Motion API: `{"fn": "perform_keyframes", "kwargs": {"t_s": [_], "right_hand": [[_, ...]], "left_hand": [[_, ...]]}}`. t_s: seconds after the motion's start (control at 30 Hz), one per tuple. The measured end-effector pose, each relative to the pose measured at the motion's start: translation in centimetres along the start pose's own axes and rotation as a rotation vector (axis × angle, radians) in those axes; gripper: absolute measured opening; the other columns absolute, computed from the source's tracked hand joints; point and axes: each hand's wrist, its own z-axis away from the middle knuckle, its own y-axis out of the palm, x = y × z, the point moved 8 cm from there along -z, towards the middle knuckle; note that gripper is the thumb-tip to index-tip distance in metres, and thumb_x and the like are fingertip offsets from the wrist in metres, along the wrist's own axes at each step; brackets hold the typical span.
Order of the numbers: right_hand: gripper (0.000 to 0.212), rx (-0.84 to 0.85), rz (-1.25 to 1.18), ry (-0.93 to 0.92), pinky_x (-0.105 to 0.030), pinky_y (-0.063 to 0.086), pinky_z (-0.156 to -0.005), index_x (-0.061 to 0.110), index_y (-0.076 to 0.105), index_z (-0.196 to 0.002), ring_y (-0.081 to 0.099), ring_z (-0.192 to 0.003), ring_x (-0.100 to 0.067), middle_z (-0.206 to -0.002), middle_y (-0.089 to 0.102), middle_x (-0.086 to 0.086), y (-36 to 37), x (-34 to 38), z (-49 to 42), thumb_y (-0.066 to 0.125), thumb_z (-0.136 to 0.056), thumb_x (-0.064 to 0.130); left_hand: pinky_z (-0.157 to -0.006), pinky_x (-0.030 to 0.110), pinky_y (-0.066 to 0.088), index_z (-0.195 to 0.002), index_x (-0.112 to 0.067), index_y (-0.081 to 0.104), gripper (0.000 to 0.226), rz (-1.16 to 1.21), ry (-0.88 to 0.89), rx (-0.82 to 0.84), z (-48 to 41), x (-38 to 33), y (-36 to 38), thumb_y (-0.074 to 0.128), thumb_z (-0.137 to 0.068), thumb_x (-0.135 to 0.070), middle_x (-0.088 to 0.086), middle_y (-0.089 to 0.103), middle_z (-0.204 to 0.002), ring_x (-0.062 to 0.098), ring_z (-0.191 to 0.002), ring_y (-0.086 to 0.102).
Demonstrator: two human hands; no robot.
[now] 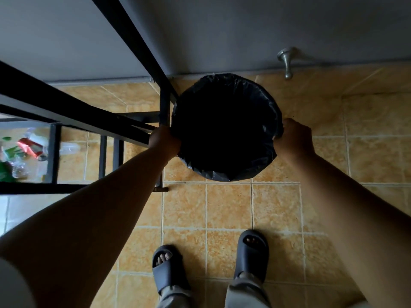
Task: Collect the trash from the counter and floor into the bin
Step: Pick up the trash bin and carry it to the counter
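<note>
A round bin [224, 172] lined with a black plastic bag stands on the tiled floor by the wall; its inside is too dark to see. My left hand [163, 142] grips the bin's left rim and my right hand [294, 137] grips its right rim. Trash [24, 150] lies at the far left, seen through the glass counter top: a red packet, green wrappers and clear plastic pieces. Whether it lies on the glass or on the floor below I cannot tell.
A black metal frame [77, 116] of the counter stands left of the bin, one leg [165, 103] touching the bin's side. A metal door stopper [288, 61] sticks out of the wall at the back right. My feet in dark slippers [252, 252] stand on the tiles in front.
</note>
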Motion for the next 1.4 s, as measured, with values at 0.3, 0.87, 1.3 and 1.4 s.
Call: {"fn": "perform_keyframes", "kwargs": {"t_s": [0.3, 0.87, 1.3, 1.4], "right_hand": [[0.023, -0.003, -0.008, -0.084, -0.027, 0.037, -0.064, 0.002, 0.06, -0.105, 0.062, -0.088, -0.038, -0.093, 0.068, -0.02, -19.0, 6.8, 9.7, 0.054, -0.086, 0.013], [0.028, -0.168, -0.135, -0.186, -0.022, 0.04, -0.071, 0.016, 0.066, -0.107, 0.065, -0.084, -0.026, -0.095, 0.071, -0.005, -45.7, 13.4, 28.6, 0.064, -0.08, 0.012], [0.031, -0.126, -0.181, -0.339, -0.022, 0.04, -0.071, 0.014, 0.067, -0.113, 0.066, -0.097, -0.025, -0.107, 0.071, -0.008, -46.6, 18.1, 37.6, 0.063, -0.082, 0.011], [0.035, -0.105, -0.175, -0.38, -0.02, 0.04, -0.074, 0.012, 0.065, -0.117, 0.065, -0.101, -0.024, -0.11, 0.07, -0.009, -45.9, 20.5, 38.8, 0.063, -0.082, 0.011]], "left_hand": [[-0.057, 0.031, 0.037, -0.102, 0.0, 0.067, 0.021, -0.081, 0.102, 0.005, 14.4, -6.3, -13.4, 0.055, -0.091, -0.013, 0.019, 0.07, -0.092, 0.033, -0.088, 0.067], [-0.039, 0.017, 0.033, -0.055, -0.02, 0.053, 0.02, 0.329, 0.242, -0.16, 41.5, -11.7, -36.3, 0.066, -0.07, -0.016, -0.013, 0.052, -0.05, 0.002, -0.047, 0.054], [-0.06, 0.027, 0.049, -0.107, -0.015, 0.052, 0.028, 0.636, 0.076, -0.231, 50.6, -3.1, -38.3, 0.064, -0.082, -0.017, 0.001, 0.058, -0.092, 0.015, -0.081, 0.059], [-0.056, 0.025, 0.045, -0.103, -0.017, 0.052, 0.026, 0.7, 0.044, -0.29, 51.4, -0.4, -39.2, 0.064, -0.08, -0.016, 0.003, 0.059, -0.091, 0.015, -0.079, 0.058]]}}
